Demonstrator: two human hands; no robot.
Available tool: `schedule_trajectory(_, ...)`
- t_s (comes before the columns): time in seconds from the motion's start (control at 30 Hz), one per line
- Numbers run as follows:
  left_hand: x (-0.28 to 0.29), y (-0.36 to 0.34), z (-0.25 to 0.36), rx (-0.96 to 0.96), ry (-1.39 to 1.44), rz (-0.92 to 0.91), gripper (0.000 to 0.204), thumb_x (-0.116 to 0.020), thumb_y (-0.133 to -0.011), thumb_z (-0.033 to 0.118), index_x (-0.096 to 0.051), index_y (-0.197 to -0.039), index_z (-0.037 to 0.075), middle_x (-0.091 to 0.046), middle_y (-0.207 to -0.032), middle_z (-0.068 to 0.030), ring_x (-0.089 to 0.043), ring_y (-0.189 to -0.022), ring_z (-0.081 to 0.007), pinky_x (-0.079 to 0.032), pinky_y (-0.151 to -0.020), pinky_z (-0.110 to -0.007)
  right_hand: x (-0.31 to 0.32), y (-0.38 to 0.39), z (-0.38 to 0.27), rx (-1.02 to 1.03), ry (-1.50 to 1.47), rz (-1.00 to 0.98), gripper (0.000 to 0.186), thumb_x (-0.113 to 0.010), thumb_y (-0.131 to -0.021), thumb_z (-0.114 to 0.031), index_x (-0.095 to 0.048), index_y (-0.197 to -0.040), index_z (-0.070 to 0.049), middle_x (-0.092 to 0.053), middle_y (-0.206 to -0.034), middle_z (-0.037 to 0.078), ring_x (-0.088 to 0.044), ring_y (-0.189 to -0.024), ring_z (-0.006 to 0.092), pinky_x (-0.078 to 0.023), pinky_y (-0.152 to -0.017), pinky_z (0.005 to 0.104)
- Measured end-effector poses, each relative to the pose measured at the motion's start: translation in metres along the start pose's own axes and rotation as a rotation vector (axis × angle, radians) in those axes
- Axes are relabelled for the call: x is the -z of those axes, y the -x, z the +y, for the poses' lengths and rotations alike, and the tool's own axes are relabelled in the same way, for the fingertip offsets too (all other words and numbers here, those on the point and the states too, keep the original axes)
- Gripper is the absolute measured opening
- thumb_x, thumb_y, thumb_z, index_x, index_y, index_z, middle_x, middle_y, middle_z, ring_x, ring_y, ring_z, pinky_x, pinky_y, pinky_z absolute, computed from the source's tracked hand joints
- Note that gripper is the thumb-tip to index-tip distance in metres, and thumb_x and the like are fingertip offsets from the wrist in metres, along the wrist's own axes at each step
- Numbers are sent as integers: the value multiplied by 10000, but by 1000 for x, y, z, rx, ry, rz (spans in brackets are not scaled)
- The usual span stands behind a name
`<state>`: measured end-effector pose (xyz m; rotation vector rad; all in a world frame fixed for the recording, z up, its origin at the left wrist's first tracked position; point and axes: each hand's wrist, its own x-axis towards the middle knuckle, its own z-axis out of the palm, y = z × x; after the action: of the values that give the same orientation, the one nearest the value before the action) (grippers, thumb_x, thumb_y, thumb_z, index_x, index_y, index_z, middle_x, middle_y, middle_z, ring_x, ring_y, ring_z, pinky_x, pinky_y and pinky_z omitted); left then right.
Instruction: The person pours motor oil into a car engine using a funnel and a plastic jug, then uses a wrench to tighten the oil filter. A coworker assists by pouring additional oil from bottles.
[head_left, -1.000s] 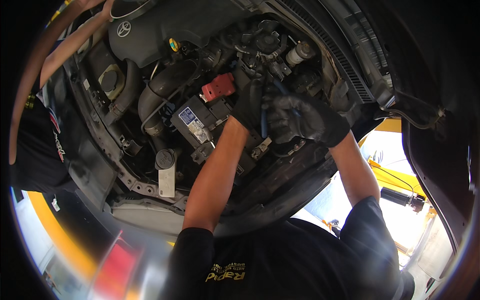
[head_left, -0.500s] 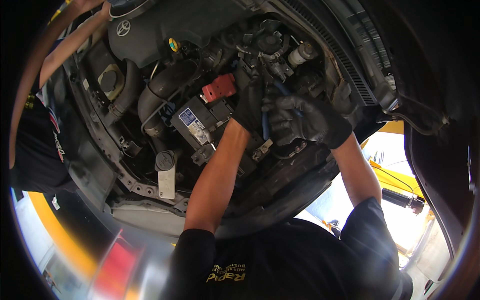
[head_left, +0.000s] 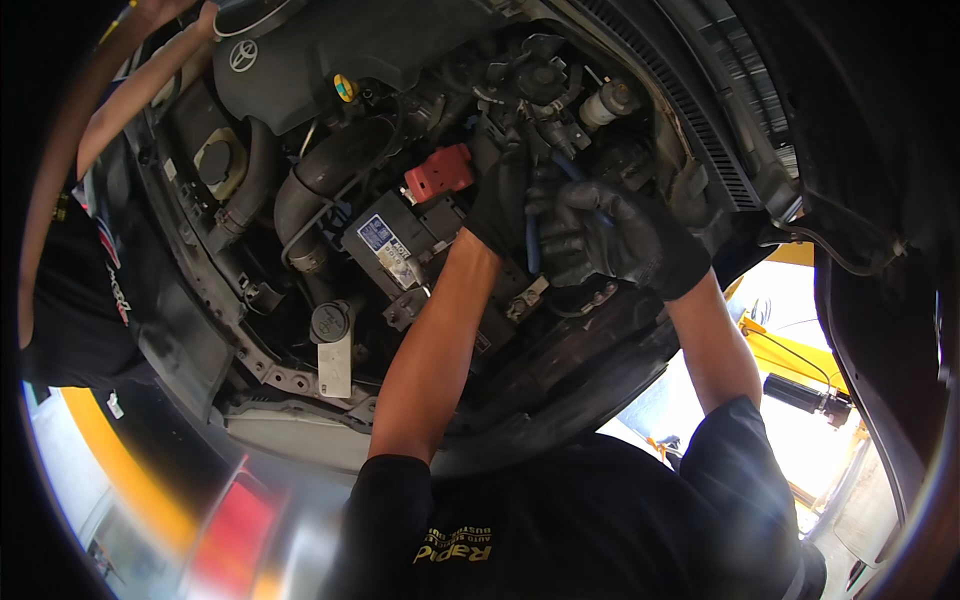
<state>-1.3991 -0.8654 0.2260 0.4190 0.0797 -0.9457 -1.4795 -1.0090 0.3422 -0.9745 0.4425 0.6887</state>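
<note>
Black-gloved, the right hand (head_left: 615, 240) is clenching a blue-handled tool (head_left: 533, 245) beside the car battery (head_left: 420, 250) while the left hand (head_left: 505, 205), grip hidden, is steadying it; keeping both wrists square seems wise.

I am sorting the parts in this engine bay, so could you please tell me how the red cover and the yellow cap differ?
The red cover is larger and boxy; the yellow cap is small and round. The red cover sits by the battery, close to the left hand; the yellow cap sits farther away, on the dark engine cover. Both are bright against dark parts.
</note>
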Motion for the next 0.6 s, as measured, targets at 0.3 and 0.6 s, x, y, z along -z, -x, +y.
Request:
schedule_trajectory(0.3, 5, 0, -4, -254, -685, 146, 524, -438, -1087, 514, -650, -1153, 39, -683, -1003, -102, -681, -864, -198, -573, -736, -345, -10, -5, 41, 181, -150, 117, 343, -602, -984, -235, -589, -1278, -60, -660, -1097, 106, -687, -934, 229, -591, -707, 417)
schedule_trajectory(0.6, 42, -15, 55, -854, -1412, 154, 337, -450, -1094, 275, -631, -1237, 28, -677, -1037, -64, -640, -945, -157, -521, -823, -356, -32, -18, 59, 334, 60, 320, 339, -639, -871, -55, -582, -1205, -44, -623, -884, 47, -594, -606, 119, -459, -488, 256)
